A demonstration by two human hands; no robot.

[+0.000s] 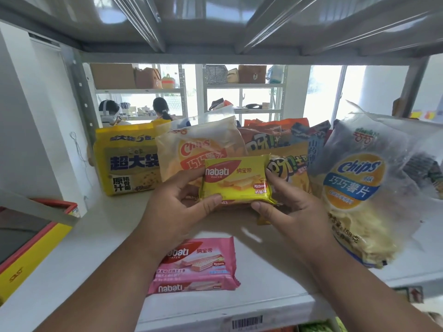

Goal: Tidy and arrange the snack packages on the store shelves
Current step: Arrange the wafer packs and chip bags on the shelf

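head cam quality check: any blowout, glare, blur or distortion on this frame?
Head view: windows behind the shelves are blown out white; glare streaks the clear chips bag on the right; wide-angle lens bows the shelf above and the edges; the left hand and right hand and the yellow wafer pack they hold read sharp; the far bags look soft; the arms shade the pink wafer pack.

White shelf (100, 255), barcode label (247, 322) on its front edge. Directly on it: pink wafer pack (195, 267), lying flat near the front edge; yellow noodle multipack (127, 161), upright, behind and left of the pink wafer pack; clear chip bag (359, 188), right of the pink wafer pack, leaning; more snack bags (275, 137) crowded behind.
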